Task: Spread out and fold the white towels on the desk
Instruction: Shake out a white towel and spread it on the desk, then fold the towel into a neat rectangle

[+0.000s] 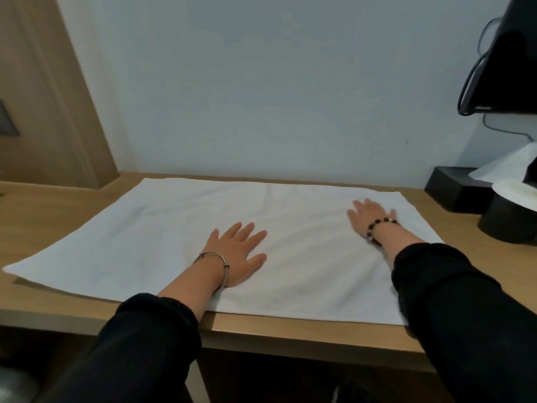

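A white towel lies spread flat across the wooden desk, reaching from the left edge almost to the right side. My left hand rests palm down on the towel near its middle, fingers straight and spread. My right hand presses flat on the towel's right part, fingers straight. Faint creases run between the two hands. A metal bangle circles my left wrist and a bead bracelet my right.
A black tissue box with white tissue sticking out stands at the desk's back right, beside a black round container. A dark device with cables hangs on the wall above. A wooden door frame is at left.
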A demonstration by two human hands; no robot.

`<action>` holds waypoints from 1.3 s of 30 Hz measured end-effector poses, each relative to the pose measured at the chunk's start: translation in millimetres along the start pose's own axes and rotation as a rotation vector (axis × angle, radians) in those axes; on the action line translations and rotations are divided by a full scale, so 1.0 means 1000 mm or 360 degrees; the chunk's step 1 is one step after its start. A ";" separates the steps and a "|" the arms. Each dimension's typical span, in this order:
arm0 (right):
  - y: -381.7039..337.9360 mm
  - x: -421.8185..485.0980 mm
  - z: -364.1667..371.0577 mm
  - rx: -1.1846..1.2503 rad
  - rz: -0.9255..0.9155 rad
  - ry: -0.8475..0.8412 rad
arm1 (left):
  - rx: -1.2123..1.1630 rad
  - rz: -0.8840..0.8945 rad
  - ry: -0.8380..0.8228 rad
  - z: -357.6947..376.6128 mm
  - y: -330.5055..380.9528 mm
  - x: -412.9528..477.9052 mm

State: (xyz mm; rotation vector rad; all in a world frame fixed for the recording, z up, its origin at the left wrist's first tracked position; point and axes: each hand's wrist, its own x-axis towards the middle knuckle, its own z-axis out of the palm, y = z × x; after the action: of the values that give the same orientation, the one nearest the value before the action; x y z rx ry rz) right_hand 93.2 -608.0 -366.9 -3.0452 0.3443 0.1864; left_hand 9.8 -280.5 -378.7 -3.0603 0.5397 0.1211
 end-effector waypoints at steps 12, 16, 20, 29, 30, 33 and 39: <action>-0.070 -0.052 0.013 -0.0058 -0.0228 -0.0088 | -0.0138 -0.0079 0.0025 -0.005 0.004 -0.001; -0.115 -0.075 -0.006 -0.0080 -0.0202 -0.0028 | -0.0148 -0.0200 -0.0039 -0.014 -0.010 -0.014; -0.200 -0.111 -0.005 0.0121 -0.0597 0.0063 | -0.0056 -0.0522 -0.0105 -0.017 -0.058 -0.044; -0.286 -0.168 0.041 0.0014 -0.0916 -0.0048 | -0.0117 -0.1017 -0.0073 0.011 -0.164 -0.130; -0.285 -0.168 0.042 0.0014 -0.0918 -0.0030 | -0.0109 -0.1099 -0.0035 0.014 -0.174 -0.137; -0.286 -0.167 0.042 0.0010 -0.0934 -0.0003 | -0.0195 -0.1393 0.0125 0.018 -0.196 -0.153; -0.288 -0.165 0.044 0.0002 -0.0934 0.0044 | -0.0181 -0.1814 0.0408 -0.003 -0.203 -0.150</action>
State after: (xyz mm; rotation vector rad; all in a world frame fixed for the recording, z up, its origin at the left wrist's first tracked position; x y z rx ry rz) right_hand -6.4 -288.6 -372.5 -2.9890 -0.5441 0.1038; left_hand -61.2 -39.0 -359.6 -2.9598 -1.2400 -0.2767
